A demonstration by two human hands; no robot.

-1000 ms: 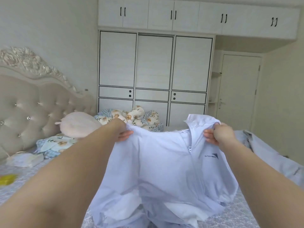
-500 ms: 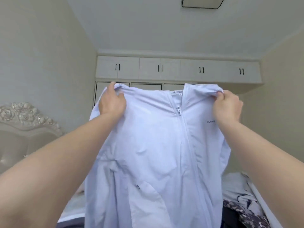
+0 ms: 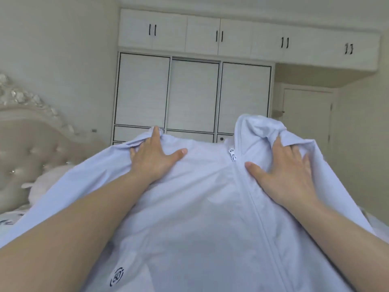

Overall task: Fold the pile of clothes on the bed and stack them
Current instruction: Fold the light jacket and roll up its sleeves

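The jacket (image 3: 200, 218) runs off the bottom edge; hem and sleeves not visible. It covers nearly all of the bed (image 3: 8, 218), leaving only a strip at the left edge. Left hand (image 3: 153, 159): fingertips tucked under a fabric fold. Right hand (image 3: 288, 171): fingertips partly buried in the bunched collar. Headboard (image 3: 27, 144) cut by the left edge. Sleeve print (image 3: 116, 277) illegible.

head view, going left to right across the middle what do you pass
tufted headboard → left hand → zipper pull → right hand → door; both hands grip the pale jacket.
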